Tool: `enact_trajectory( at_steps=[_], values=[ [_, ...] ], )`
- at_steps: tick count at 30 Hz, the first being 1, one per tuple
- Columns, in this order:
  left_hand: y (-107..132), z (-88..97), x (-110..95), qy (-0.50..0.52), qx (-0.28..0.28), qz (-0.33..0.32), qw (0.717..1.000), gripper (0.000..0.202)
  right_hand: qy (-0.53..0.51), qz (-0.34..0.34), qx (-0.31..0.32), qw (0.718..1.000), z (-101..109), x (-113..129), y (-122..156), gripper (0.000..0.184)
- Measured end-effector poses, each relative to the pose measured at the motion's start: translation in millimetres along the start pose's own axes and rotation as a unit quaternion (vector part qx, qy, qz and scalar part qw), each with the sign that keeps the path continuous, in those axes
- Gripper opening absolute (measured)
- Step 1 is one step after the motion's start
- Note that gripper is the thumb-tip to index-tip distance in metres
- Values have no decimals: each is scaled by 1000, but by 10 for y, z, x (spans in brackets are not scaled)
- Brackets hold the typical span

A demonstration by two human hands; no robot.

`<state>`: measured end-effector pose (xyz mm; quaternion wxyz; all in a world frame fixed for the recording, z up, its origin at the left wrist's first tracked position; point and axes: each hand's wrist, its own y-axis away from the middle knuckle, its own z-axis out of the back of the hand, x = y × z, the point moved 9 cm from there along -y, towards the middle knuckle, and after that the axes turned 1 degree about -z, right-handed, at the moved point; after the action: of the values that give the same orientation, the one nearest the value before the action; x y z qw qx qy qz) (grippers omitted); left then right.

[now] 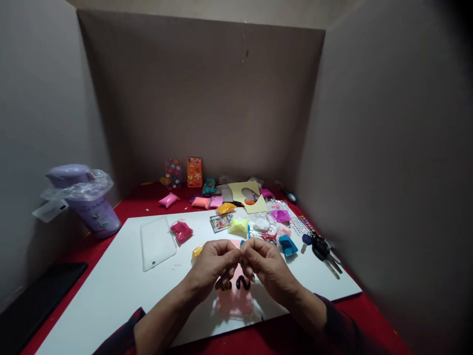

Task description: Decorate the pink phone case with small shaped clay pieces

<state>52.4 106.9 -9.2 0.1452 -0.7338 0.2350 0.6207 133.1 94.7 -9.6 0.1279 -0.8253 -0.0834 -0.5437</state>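
Note:
My left hand [213, 264] and my right hand [263, 264] meet above a white board [118, 286], fingertips pinched together on something tiny that I cannot make out. Just below them lies a pink sheet or piece [236, 298] with black curled clay shapes [242, 283] on it. Small clay packets lie beyond the hands: a yellow-green one [238, 226], a dark pink one [181, 230], a blue one [287, 245], an orange one [197, 251] partly hidden by my left hand.
A clear phone case [157, 242] lies left of the hands. A lilac lidded tub [86, 199] in plastic stands at the left wall. Keys [323, 250] sit at the right. More packets, a yellow card [247, 195] and decorated cases [194, 172] crowd the back. Cardboard walls enclose the red table.

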Motion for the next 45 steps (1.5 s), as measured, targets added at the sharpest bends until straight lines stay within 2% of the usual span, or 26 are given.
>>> enact_trajectory(
  at_steps=[10,15,20,22,24,26,28,31,38,45],
  values=[
    [6,13,-13,-17,-17,1,1000,40,22,6,-47,999,84,20,9,28],
    [26,29,-70,-41,-56,-11,998,38,62,28,-66,995,91,58,15,27],
    [69,79,-185,-133,-111,-69,983,36,124,54,-100,986,132,127,46,29],
    [62,71,-141,-123,-100,-55,986,37,133,52,-68,987,91,134,41,29],
    [36,21,-39,-66,-58,-17,996,39,123,45,-16,991,23,124,29,30],
    [15,-44,46,5,-8,14,1000,40,78,29,28,996,-32,94,19,31],
    [3,-81,88,59,23,27,998,39,20,14,45,999,-52,57,7,32],
    [0,-86,124,86,32,39,995,38,-17,6,27,999,-30,14,-13,32],
    [-1,-102,127,102,37,45,993,38,-9,15,12,1000,-4,-1,-18,34],
    [6,-67,127,98,25,52,994,38,-18,35,-51,998,114,50,-26,28]
  ],
)
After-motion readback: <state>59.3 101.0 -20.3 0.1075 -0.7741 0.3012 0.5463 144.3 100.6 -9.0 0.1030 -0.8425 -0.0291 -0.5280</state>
